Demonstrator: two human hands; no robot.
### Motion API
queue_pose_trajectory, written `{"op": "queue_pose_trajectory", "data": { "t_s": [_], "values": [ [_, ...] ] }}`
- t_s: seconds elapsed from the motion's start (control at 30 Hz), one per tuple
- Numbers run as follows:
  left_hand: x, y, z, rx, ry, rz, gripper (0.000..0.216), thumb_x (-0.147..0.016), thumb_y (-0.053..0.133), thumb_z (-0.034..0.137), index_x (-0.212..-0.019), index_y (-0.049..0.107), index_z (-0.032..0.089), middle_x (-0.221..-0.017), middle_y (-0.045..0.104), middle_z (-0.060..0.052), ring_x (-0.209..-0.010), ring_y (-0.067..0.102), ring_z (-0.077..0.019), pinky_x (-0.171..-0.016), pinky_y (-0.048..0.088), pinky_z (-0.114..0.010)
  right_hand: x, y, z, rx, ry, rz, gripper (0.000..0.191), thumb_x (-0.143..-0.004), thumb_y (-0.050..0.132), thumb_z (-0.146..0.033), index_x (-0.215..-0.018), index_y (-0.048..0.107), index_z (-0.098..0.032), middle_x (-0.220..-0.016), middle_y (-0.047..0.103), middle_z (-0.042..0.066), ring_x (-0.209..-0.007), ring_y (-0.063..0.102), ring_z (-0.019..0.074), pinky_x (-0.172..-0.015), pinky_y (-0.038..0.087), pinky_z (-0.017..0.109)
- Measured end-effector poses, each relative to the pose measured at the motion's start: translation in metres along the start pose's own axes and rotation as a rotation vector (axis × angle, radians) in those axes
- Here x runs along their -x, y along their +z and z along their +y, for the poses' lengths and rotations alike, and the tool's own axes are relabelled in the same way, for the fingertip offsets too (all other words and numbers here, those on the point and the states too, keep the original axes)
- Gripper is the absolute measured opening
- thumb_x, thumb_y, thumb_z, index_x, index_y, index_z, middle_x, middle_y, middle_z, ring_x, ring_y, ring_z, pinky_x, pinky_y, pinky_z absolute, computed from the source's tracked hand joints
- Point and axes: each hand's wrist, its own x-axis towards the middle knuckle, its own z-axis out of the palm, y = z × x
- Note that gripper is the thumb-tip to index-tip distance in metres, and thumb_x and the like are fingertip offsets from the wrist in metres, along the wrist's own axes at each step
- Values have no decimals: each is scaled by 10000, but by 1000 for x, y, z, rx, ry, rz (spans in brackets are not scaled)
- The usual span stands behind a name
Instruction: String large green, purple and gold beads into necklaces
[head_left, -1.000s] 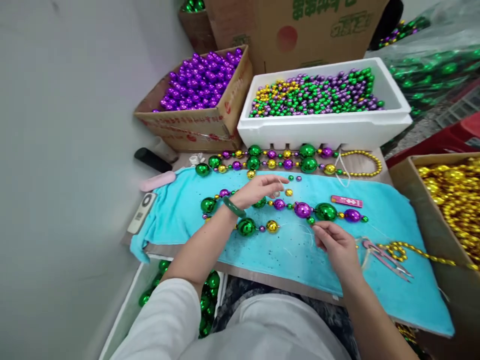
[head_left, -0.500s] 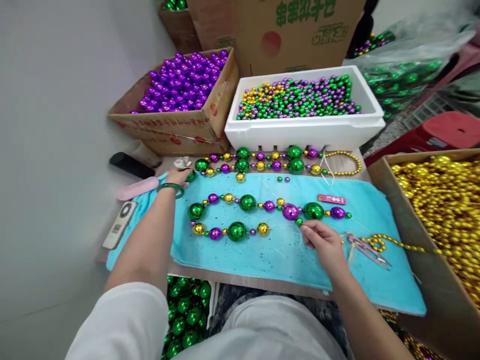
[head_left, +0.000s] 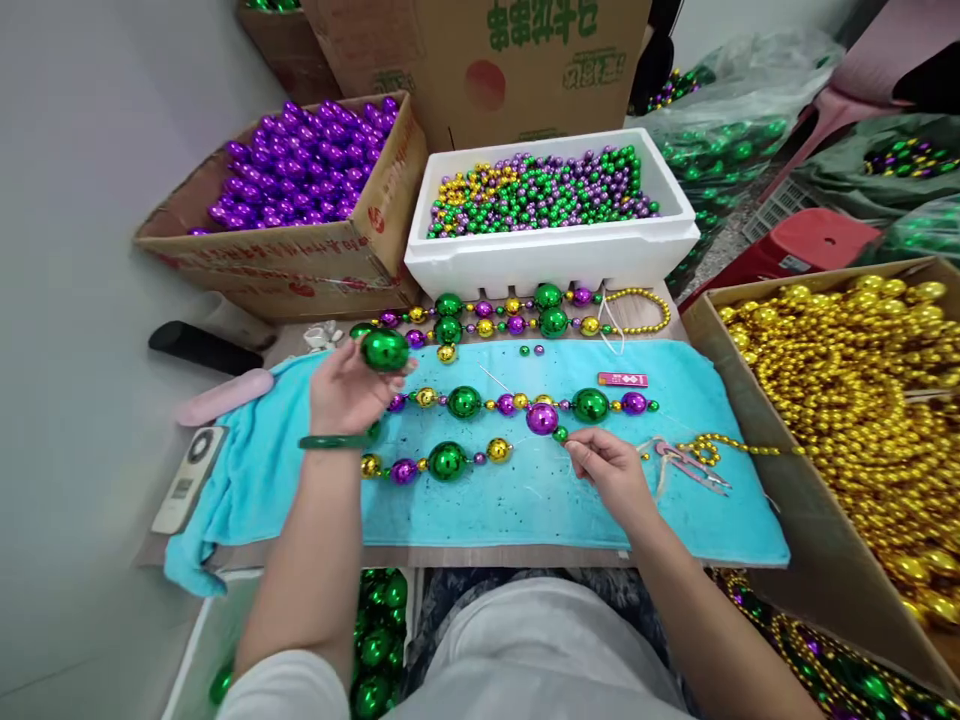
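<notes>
A large shiny green bead [head_left: 385, 349] is held in the fingers of my left hand [head_left: 351, 388], raised over the left part of the blue towel [head_left: 555, 510]. My right hand [head_left: 606, 462] pinches at a small green bead [head_left: 560, 434], which sits against a large purple bead [head_left: 541, 419]. Under and around them lies a bead strand [head_left: 464, 402] of green, purple and gold, bent in a U. My left hand hides part of its bend. Its lower arm [head_left: 448, 461] ends in a gold bead. A thin needle-like piece [head_left: 495, 378] shows above the strand.
Behind the towel, a finished-looking necklace [head_left: 553, 321] lies before a white foam box [head_left: 551, 250] of small beads. A carton [head_left: 285, 262] of purple beads stands left, a carton [head_left: 825, 500] of gold beads right. Pink thread snips [head_left: 690, 467] lie beside my right hand.
My left hand has come back from the towel's far left edge and lifted a large green bead. My right hand keeps its pinch by the purple bead. The camera view has shifted.
</notes>
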Motion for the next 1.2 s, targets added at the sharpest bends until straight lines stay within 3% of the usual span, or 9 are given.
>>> {"op": "queue_pose_trajectory", "data": {
  "t_s": [0.13, 0.27, 0.4, 0.5, 0.7, 0.87, 0.97, 1.1, 1.2],
  "values": [
    [14, 54, -23, 104, -76, -12, 351, -849, 487, 478, -965, 672, 203, -1038, 716, -91, -965, 667, -244, -590, 531, -294, 4, 2, -2, -22, -32, 17, 222, -719, 683, -401, -712, 648, -182, -459, 483, -39, -426, 386, 87, -410, 289, 223],
    [11, 77, -39, 215, -85, -24, 310, -840, 473, 400, -962, 642, 171, -1060, 699, -109, -1029, 647, -226, -782, 575, -326, 10, -2, -2, -3, -51, 13, 208, -723, 679, -387, -716, 657, -180, -459, 489, -37, -420, 384, 87, -421, 301, 231],
    [12, 84, -45, 194, -55, -9, 305, -808, 521, 382, -1001, 614, 165, -1061, 692, -119, -1085, 627, -229, -917, 551, -379, 14, -3, -1, 22, -47, -1, 207, -730, 670, -385, -710, 659, -179, -455, 488, -34, -426, 394, 92, -425, 305, 235],
    [15, 89, -48, 228, -62, 14, 276, -794, 536, 324, -1012, 603, 170, -1031, 701, -115, -1088, 630, -250, -923, 549, -427, 15, 0, 1, 18, -29, -23, 211, -730, 668, -386, -708, 659, -177, -455, 483, -35, -424, 386, 90, -424, 307, 235],
    [23, 95, -50, 414, -83, 43, 248, -770, 559, 206, -1009, 600, 155, -973, 709, -93, -1015, 661, -234, -925, 536, -398, 14, 4, 4, 22, -21, -30, 223, -734, 664, -390, -710, 660, -168, -460, 479, -34, -439, 406, 92, -435, 308, 233],
    [26, 94, -52, 438, -49, 58, 297, -729, 608, 171, -1026, 598, 163, -1020, 688, -82, -986, 654, -222, -940, 518, -426, 14, 3, 3, 34, -12, -21, 238, -732, 664, -399, -701, 653, -163, -456, 473, -35, -438, 403, 90, -441, 307, 230],
    [28, 92, -55, 357, 36, 24, 380, -712, 646, 163, -1085, 595, 215, -1082, 658, -52, -977, 638, -189, -950, 508, -418, 15, 2, 3, 42, -7, -12, 246, -727, 665, -404, -688, 649, -162, -455, 459, -37, -440, 401, 89, -447, 312, 230],
    [31, 92, -62, 139, 264, -11, 597, -648, 751, 135, -1193, 573, 304, -1173, 605, -15, -986, 606, -139, -919, 502, -305, 15, 0, 3, 56, -6, 11, 253, -718, 672, -412, -675, 649, -163, -458, 445, -42, -441, 391, 85, -446, 317, 230],
    [34, 96, -69, 5, 349, -72, 746, -634, 803, 165, -1296, 514, 351, -1226, 574, -23, -1044, 590, -150, -892, 498, -263, 11, 1, 5, 52, 4, 19, 257, -703, 676, -421, -704, 671, -164, -460, 471, -37, -442, 415, 93, -454, 339, 239]
  ]
}}
